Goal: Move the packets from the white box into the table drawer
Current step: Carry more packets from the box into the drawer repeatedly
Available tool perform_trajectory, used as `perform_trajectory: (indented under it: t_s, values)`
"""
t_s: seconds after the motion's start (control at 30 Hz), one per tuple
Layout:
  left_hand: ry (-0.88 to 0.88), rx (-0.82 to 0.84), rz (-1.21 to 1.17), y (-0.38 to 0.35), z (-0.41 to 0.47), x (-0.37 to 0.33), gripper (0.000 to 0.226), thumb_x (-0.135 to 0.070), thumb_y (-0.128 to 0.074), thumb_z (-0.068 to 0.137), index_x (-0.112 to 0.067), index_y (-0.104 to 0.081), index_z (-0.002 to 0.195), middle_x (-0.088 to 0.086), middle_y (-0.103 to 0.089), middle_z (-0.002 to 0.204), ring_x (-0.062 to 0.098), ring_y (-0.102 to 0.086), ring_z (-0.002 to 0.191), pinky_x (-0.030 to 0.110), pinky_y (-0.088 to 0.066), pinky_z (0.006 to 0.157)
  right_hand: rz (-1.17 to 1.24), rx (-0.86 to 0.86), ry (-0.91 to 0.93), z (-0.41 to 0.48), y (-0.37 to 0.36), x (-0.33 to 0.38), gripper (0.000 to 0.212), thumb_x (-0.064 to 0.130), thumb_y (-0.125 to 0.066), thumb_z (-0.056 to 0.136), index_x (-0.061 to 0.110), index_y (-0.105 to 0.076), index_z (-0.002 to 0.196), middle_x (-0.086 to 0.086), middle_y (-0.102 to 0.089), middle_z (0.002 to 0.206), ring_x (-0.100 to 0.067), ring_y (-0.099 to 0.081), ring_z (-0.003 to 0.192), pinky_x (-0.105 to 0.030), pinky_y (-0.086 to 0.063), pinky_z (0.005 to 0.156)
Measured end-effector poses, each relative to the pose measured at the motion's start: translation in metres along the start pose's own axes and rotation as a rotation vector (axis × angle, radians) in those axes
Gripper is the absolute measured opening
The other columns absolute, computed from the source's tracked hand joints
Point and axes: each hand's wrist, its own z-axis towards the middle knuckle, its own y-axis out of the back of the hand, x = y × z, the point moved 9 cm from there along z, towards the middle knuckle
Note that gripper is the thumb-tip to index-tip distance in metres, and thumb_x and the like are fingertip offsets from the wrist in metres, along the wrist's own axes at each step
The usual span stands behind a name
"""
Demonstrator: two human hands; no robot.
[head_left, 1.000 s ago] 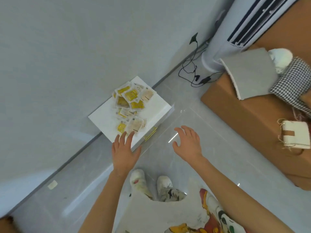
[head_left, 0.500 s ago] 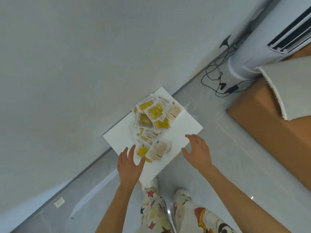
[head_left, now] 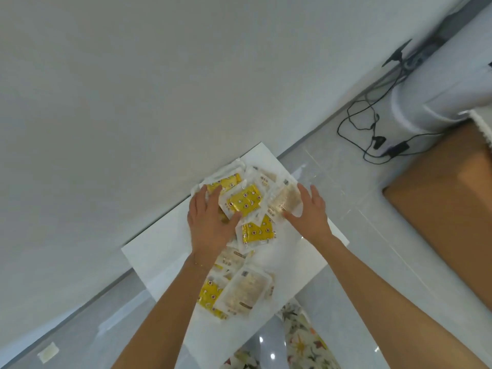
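A white box (head_left: 159, 243) stands against the wall with several packets lying on its top. Yellow packets (head_left: 245, 202) and beige packets (head_left: 246, 290) overlap in a loose heap. My left hand (head_left: 209, 221) lies flat on the left side of the heap, fingers spread over a yellow packet. My right hand (head_left: 308, 209) rests on a beige packet (head_left: 285, 199) at the heap's right edge, fingers straight. The two hands flank the upper cluster of packets. No drawer shows in this view.
A grey wall (head_left: 133, 89) runs behind the box. Black cables (head_left: 372, 134) lie on the tiled floor beside a white standing unit (head_left: 439, 97). A brown cardboard box (head_left: 452, 195) sits at the right. A small scrap (head_left: 48, 352) lies on the floor at lower left.
The camera has moved closer over the box. Both hands have reached forward from the box's near edge onto the packet heap, left hand on its left side, right hand on its right.
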Motion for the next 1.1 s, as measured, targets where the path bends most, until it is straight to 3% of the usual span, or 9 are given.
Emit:
perform_trajectory:
  t_s: [0.1, 0.23, 0.37, 0.5, 0.6, 0.73, 0.93, 1.0, 1.1]
  values:
    - [0.091, -0.025, 0.039, -0.014, 0.011, 0.005, 0.089, -0.068, -0.061, 0.074, -0.024, -0.035, 0.147, 0.011, -0.015, 0.159, 0.033, -0.014, 0.145, 0.049, -0.019, 0.114, -0.038, 0.030, 0.074, 0.021, -0.010, 0.003, 0.080, 0.040, -0.066, 0.086, 0.021, -0.023, 0.151, -0.010, -0.023, 0.157, -0.028, -0.018, 0.145, -0.042, -0.017, 0.118]
    - [0.111, -0.087, 0.088, -0.020, 0.010, 0.007, 0.089, -0.074, -0.048, 0.069, -0.022, -0.044, 0.141, 0.018, -0.027, 0.153, 0.038, -0.027, 0.140, 0.050, -0.026, 0.110, -0.056, -0.048, 0.175, 0.025, -0.009, 0.010, 0.075, 0.026, -0.069, 0.086, 0.016, -0.029, 0.148, -0.009, -0.028, 0.155, -0.028, -0.020, 0.145, -0.037, -0.016, 0.117]
    - [0.151, -0.085, -0.042, -0.016, 0.012, 0.008, 0.076, -0.041, -0.079, 0.072, -0.018, -0.047, 0.137, 0.016, -0.033, 0.145, 0.034, -0.027, 0.136, 0.046, -0.023, 0.111, -0.035, 0.036, 0.309, 0.032, -0.015, 0.031, 0.082, 0.011, -0.070, 0.083, 0.018, -0.024, 0.150, -0.005, -0.028, 0.155, -0.027, -0.020, 0.144, -0.039, -0.019, 0.117]
    - [0.037, -0.184, -0.097, -0.001, 0.005, 0.000, 0.069, -0.020, -0.080, 0.074, -0.007, -0.045, 0.133, 0.016, -0.044, 0.130, 0.031, -0.039, 0.123, 0.044, -0.034, 0.106, 0.037, 0.210, 0.316, 0.038, -0.020, 0.052, 0.095, 0.007, -0.074, 0.079, 0.026, -0.015, 0.151, 0.001, -0.020, 0.157, -0.023, -0.017, 0.143, -0.043, -0.020, 0.118]
    - [0.130, -0.101, -0.268, 0.001, 0.001, 0.005, 0.068, -0.011, -0.071, 0.084, -0.010, -0.035, 0.142, 0.009, -0.039, 0.140, 0.021, -0.032, 0.132, 0.028, -0.028, 0.108, 0.151, 0.321, 0.287, 0.036, -0.031, 0.062, 0.105, 0.010, -0.079, 0.074, 0.030, -0.010, 0.152, 0.001, -0.016, 0.155, -0.021, -0.021, 0.140, -0.039, -0.028, 0.112]
    - [0.211, -0.071, -0.339, 0.012, 0.002, 0.018, 0.032, -0.012, -0.071, 0.082, -0.012, -0.058, 0.110, 0.005, -0.052, 0.106, 0.024, -0.053, 0.105, 0.029, -0.043, 0.087, 0.144, 0.327, 0.211, 0.036, -0.039, 0.063, 0.111, 0.018, -0.084, 0.070, 0.023, -0.009, 0.152, -0.003, -0.022, 0.145, -0.019, -0.031, 0.132, -0.035, -0.037, 0.107]
    - [0.256, -0.160, -0.638, 0.043, -0.009, 0.032, 0.021, -0.007, -0.065, 0.086, -0.018, -0.051, 0.097, -0.007, -0.058, 0.088, 0.005, -0.056, 0.075, 0.031, -0.049, 0.070, -0.068, 0.149, 0.167, 0.035, -0.021, 0.064, 0.083, 0.035, -0.083, 0.068, 0.016, -0.040, 0.136, -0.008, -0.036, 0.134, -0.026, -0.034, 0.126, -0.036, -0.033, 0.103]
    - [0.294, -0.179, -0.739, 0.051, -0.016, 0.042, 0.023, -0.005, -0.064, 0.088, -0.020, -0.052, 0.099, -0.005, -0.063, 0.092, 0.009, -0.063, 0.083, 0.036, -0.053, 0.077, -0.092, 0.091, 0.195, 0.031, -0.014, 0.069, 0.075, 0.035, -0.083, 0.069, 0.013, -0.043, 0.129, -0.006, -0.041, 0.129, -0.026, -0.036, 0.123, -0.037, -0.036, 0.100]
    - [0.353, -0.218, -0.836, 0.062, -0.035, 0.054, 0.032, -0.005, -0.064, 0.089, -0.034, -0.055, 0.097, -0.001, -0.067, 0.102, 0.022, -0.067, 0.098, 0.048, -0.055, 0.087, 0.275, 0.236, 0.066, 0.025, -0.021, 0.063, 0.055, 0.020, -0.080, 0.075, 0.013, -0.044, 0.116, 0.002, -0.055, 0.111, -0.022, -0.055, 0.111, -0.032, -0.053, 0.082]
